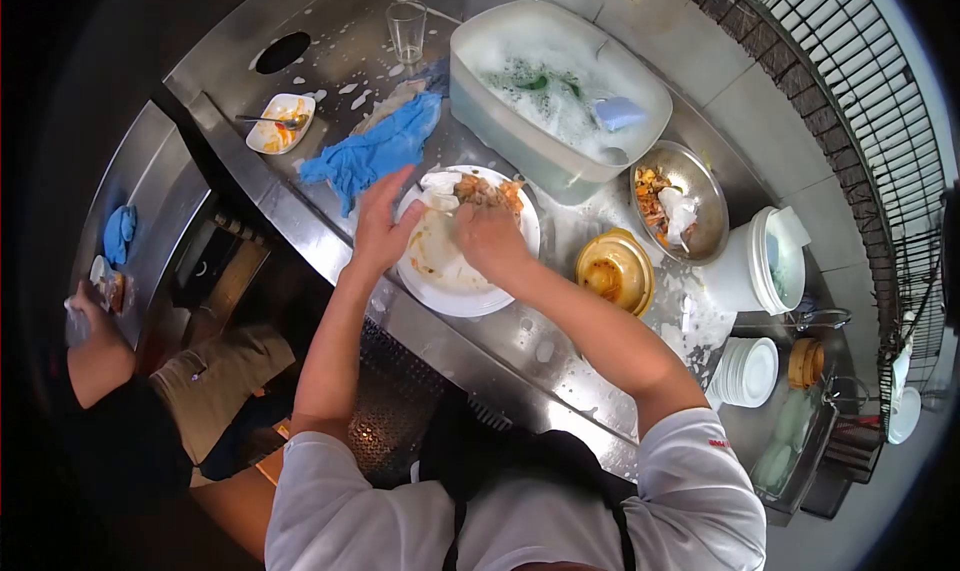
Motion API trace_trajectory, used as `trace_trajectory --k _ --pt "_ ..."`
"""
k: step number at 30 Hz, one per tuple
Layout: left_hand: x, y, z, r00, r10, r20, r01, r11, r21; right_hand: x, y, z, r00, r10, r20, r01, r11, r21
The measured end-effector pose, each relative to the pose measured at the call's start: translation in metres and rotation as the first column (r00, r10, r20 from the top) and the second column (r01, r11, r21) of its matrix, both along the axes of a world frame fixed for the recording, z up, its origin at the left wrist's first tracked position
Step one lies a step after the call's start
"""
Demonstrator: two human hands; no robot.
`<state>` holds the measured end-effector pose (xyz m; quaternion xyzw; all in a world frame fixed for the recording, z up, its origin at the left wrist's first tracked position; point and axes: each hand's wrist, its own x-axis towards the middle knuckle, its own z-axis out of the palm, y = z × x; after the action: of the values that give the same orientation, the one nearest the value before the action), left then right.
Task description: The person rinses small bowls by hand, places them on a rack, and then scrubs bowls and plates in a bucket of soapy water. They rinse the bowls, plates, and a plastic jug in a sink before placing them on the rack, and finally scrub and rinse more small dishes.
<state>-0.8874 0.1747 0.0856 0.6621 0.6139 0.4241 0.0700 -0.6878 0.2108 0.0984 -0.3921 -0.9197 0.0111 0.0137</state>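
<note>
A stack of white plates (450, 293) lies on the steel counter in front of me. On the top plate, food scraps (490, 189) and a crumpled white napkin (438, 183) are gathered at the far side, with brownish smears on the rest. My right hand (490, 239) reaches over the plate, fingers curled down at the scraps; what they grip, if anything, is hidden. My left hand (382, 223) hovers at the plate's left edge, fingers apart and holding nothing. Just beyond it lies a blue cloth (385, 151).
A soapy tub (480, 121) with a sponge (618, 113) stands behind. Nearby are a scrap-filled metal bowl (710, 186), yellow bowl (638, 286), white bucket (735, 271), glass (407, 31) and small dish (265, 139). Another person's hand (92, 311) is at far left.
</note>
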Motion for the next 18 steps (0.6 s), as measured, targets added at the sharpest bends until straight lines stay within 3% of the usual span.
trace_trajectory --k 3,4,6,7,8,10,11,12,14,15,16,18 --pt "0.012 0.013 0.015 0.927 -0.369 0.074 0.373 0.926 -0.056 0.013 -0.009 0.031 0.969 -0.072 -0.236 -0.01 0.944 -0.33" --pt "0.019 0.017 0.014 0.87 -0.391 0.301 0.456 0.87 -0.186 0.019 -0.009 0.046 0.982 -0.076 -0.174 0.0 0.917 -0.4" --pt "0.021 0.027 0.019 0.825 -0.505 0.253 0.551 0.819 -0.161 0.035 -0.006 0.077 0.996 -0.069 -0.056 0.029 0.849 -0.528" --pt "0.021 0.031 0.023 0.798 -0.559 0.226 0.595 0.789 -0.15 0.045 0.0 0.086 0.999 -0.018 0.052 0.042 0.857 -0.513" --pt "0.024 0.032 0.028 0.806 -0.55 0.219 0.583 0.801 -0.135 0.055 0.006 0.095 0.986 0.034 0.16 0.051 0.864 -0.501" --pt "0.02 0.025 0.043 0.88 -0.373 0.294 0.431 0.887 -0.165 0.069 0.011 0.148 0.995 -0.049 0.09 0.089 0.845 -0.527" --pt "0.018 0.022 0.046 0.904 -0.276 0.327 0.348 0.919 -0.186 0.082 0.015 0.156 0.991 -0.113 -0.069 0.077 0.916 -0.393" --pt "0.009 0.02 0.036 0.967 -0.115 0.228 0.174 0.95 -0.259 0.088 0.025 0.17 0.979 -0.175 -0.106 0.131 0.934 -0.332" --pt "-0.017 0.011 0.005 0.999 0.033 -0.02 -0.038 0.905 -0.423 0.099 0.055 0.179 0.929 -0.334 -0.16 0.309 0.937 -0.162" --pt "-0.025 0.007 -0.008 0.984 0.088 -0.153 -0.152 0.865 -0.478 0.108 0.078 0.176 0.947 -0.28 -0.159 0.274 0.96 -0.058" --pt "-0.03 0.006 -0.015 0.997 0.06 -0.05 -0.078 0.78 -0.621 0.115 0.102 0.167 0.962 -0.227 -0.151 0.237 0.97 0.047" --pt "-0.032 0.009 -0.026 0.986 0.053 0.159 0.104 0.552 -0.828 0.121 0.143 0.146 0.901 -0.388 -0.194 0.386 0.921 -0.052"
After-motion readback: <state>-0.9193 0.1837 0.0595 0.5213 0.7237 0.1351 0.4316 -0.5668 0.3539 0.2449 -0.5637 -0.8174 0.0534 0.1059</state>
